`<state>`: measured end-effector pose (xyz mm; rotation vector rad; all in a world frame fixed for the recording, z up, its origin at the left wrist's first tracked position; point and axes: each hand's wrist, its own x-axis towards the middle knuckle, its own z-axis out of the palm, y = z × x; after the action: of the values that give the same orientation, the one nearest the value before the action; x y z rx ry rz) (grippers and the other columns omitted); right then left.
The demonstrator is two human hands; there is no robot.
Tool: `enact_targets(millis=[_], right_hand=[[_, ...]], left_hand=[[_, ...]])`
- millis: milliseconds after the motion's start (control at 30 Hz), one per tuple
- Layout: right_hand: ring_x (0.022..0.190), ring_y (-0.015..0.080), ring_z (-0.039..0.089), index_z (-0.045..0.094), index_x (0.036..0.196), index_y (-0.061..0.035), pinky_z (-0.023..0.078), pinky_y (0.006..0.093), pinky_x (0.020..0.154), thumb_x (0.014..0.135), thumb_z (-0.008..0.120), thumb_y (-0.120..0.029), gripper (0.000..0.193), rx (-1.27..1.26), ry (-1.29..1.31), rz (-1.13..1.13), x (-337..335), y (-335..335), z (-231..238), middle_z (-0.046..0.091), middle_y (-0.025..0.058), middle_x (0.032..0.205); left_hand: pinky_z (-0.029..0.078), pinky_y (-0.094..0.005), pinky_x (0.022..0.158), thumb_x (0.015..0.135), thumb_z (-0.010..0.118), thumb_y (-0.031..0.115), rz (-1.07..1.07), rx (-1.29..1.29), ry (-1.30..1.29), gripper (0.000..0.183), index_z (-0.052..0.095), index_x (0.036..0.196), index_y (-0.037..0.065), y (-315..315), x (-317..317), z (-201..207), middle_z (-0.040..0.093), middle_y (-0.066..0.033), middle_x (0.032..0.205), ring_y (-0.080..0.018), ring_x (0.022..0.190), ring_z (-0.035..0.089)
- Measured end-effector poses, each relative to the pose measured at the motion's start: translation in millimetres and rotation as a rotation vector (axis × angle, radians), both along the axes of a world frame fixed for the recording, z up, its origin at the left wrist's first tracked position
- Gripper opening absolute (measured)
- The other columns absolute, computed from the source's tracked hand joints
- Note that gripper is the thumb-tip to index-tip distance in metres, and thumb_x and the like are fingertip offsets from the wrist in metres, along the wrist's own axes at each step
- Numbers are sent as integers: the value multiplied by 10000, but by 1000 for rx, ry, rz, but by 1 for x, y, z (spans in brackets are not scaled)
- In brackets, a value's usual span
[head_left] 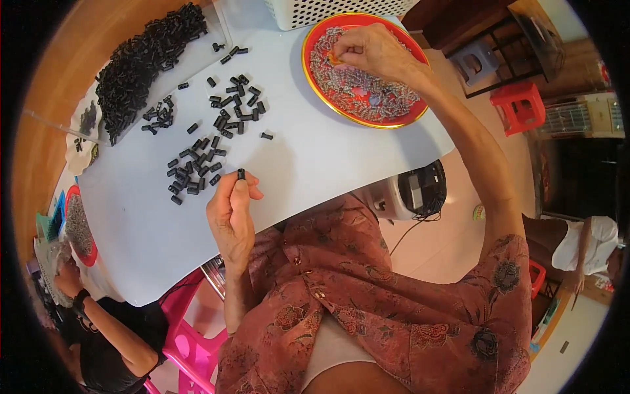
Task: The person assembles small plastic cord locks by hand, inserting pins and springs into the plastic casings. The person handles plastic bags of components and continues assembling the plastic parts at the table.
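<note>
Between thumb and forefinger, my left hand holds a small black cylinder upright at the table's near edge. My right hand reaches over a red round tray with a yellow rim, its fingertips pinched together among many small silvery metal pieces. Something orange shows at those fingertips; whether it is held or worn I cannot tell. Loose black cylinders lie scattered just beyond my left hand, with another group farther off.
A large heap of black parts fills a clear shallow bin at the far left. A white perforated basket stands behind the tray. At left, another person's hand works near a red tray of metal pieces. A pink chair stands below.
</note>
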<state>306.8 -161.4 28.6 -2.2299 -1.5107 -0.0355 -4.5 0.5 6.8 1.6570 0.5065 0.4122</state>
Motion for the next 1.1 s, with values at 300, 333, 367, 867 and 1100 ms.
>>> enact_targets(millis=[300, 333, 367, 867, 1100], right_hand=[[660, 246, 656, 690, 902, -19, 509, 343, 632, 795, 648, -122, 154, 140, 91, -226, 12, -7, -1, 674, 144, 746], [658, 247, 655, 691, 907, -20, 509, 345, 633, 801, 641, -124, 156, 140, 73, -201, 12, -7, -2, 675, 145, 748], [656, 249, 654, 692, 911, -22, 509, 347, 635, 807, 634, -126, 159, 141, 54, -177, 12, -6, -3, 675, 147, 751], [625, 303, 615, 645, 766, -12, 481, 407, 604, 733, 665, -136, 130, -112, -256, -186, 2, 11, -2, 635, 146, 689], [627, 120, 610, 652, 824, -2, 488, 270, 611, 746, 661, -75, 107, 222, 331, -234, -42, 21, 16, 652, 67, 690]], left_hand=[[389, -255, 663, 947, 444, 157, 5, 75, 4, 231, 578, 893, -24, 1, 1, 3, 565, -40, 725, -102, 694, 482], [389, -255, 663, 947, 444, 157, 1, 74, 2, 231, 578, 893, -24, 1, 1, 2, 565, -40, 725, -102, 694, 482], [390, -257, 669, 946, 445, 159, 8, 64, 0, 231, 577, 893, -22, 1, 1, 1, 564, -41, 725, -104, 696, 480], [377, -242, 656, 945, 454, 148, 11, 40, -11, 218, 577, 892, -24, 0, -1, 1, 545, -29, 702, -94, 689, 466], [356, -219, 565, 930, 469, 107, 4, -20, -48, 187, 592, 895, -29, 2, 1, -3, 551, -22, 671, -68, 624, 463]])
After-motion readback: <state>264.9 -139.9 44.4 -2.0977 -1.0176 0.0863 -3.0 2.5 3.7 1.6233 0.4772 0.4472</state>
